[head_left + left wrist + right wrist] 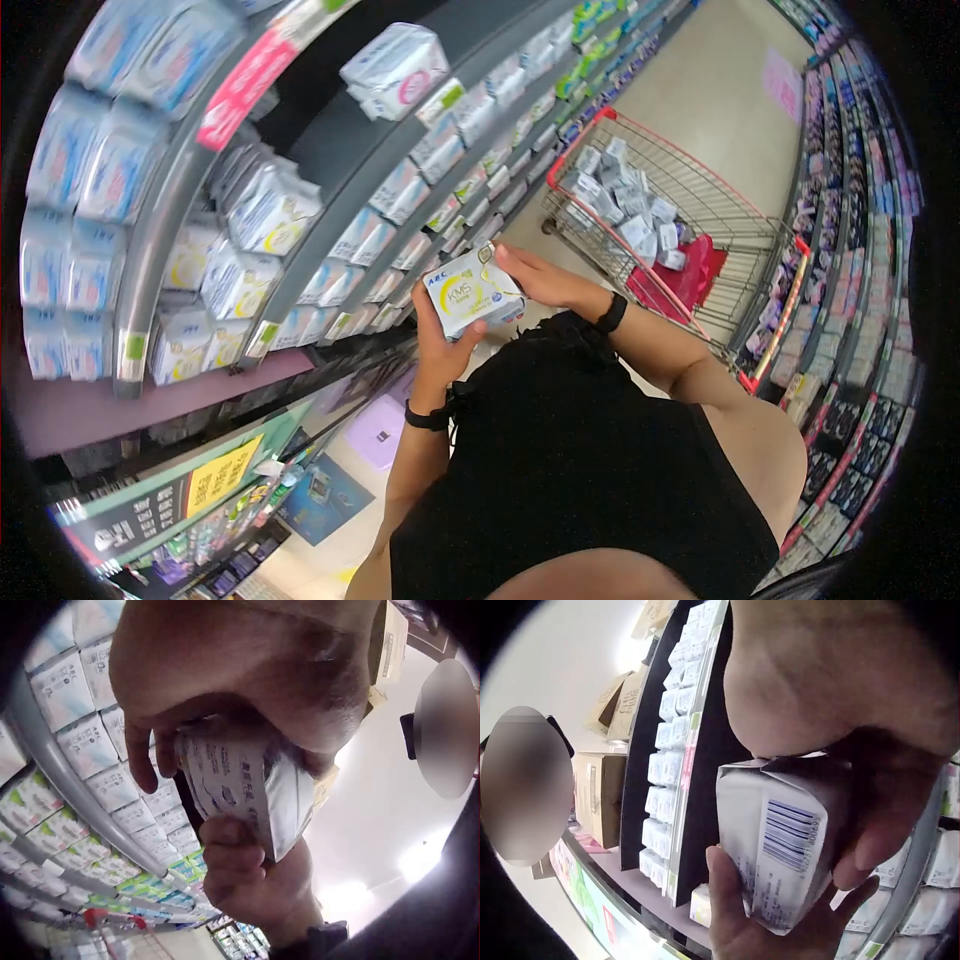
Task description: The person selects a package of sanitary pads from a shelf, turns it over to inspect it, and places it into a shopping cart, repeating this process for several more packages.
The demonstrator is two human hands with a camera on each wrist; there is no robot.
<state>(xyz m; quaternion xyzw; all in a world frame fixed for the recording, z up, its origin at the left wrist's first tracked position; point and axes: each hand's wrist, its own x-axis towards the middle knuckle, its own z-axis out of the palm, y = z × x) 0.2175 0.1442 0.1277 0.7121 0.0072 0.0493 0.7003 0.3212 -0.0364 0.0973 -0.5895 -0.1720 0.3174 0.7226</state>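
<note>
A white sanitary pad pack (470, 295) with a yellow crescent and "ABC KMS" lettering is held between both hands in front of the chest. My left hand (440, 340) grips its near left side, thumb across the lower front edge. At the far right corner, my right hand (532, 276) holds it with bent fingers. The right wrist view shows the printed barcode side of the pack (769, 840). Printed text also shows on the pack (225, 784) in the left wrist view, between the left palm and the curled right fingers.
Shelves on the left carry similar yellow-marked packs (275, 215) and blue-white packs (95, 165). One pink-marked pack (395, 70) sits alone higher up. A wire shopping cart (715, 190) holds several white packs and a red bag (680, 280). Another stocked shelf (845, 220) lines the right side.
</note>
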